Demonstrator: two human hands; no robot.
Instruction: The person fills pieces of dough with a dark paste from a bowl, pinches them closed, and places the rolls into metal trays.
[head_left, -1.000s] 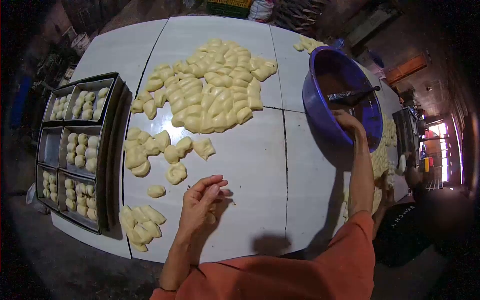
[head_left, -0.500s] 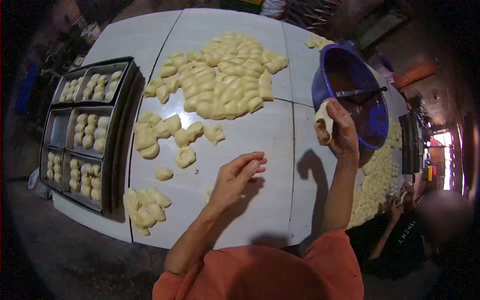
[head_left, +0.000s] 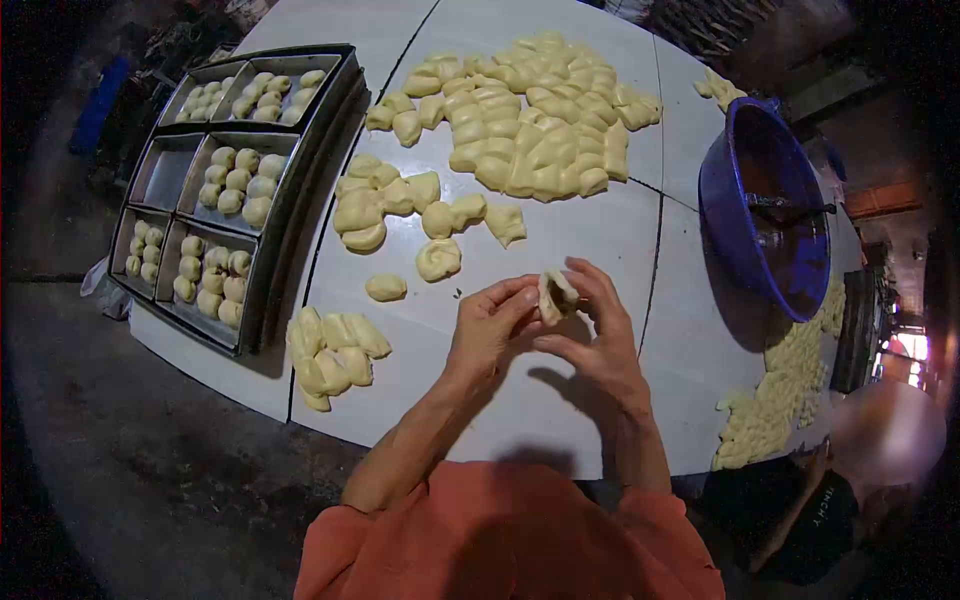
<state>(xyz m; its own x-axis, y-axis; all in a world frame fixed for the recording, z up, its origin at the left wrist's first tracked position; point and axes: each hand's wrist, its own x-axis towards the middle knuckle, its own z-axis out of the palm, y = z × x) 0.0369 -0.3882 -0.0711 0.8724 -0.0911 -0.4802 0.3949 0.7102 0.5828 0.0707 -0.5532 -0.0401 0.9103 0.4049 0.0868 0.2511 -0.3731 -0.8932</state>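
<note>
Both hands meet over the white table [head_left: 600, 250], pinching a small piece of pale dough [head_left: 553, 293] between their fingertips. My left hand [head_left: 487, 330] grips it from the left, my right hand [head_left: 595, 330] from the right and above. A few loose dough pieces [head_left: 438, 258] lie just beyond the hands. A large heap of cut dough [head_left: 540, 120] covers the far middle of the table. A blue bowl [head_left: 745, 230] with dark filling and a utensil stands tilted at the right.
Dark metal trays [head_left: 230, 180] filled with round dough balls sit at the table's left edge. Another small dough pile [head_left: 330, 355] lies near the front left edge, more dough [head_left: 785, 385] at the right. A person in dark clothes [head_left: 830, 500] crouches at lower right.
My right hand came back from the blue bowl with the dough piece and joined my left hand, which rose off the table. The view shifted so the trays sit higher.
</note>
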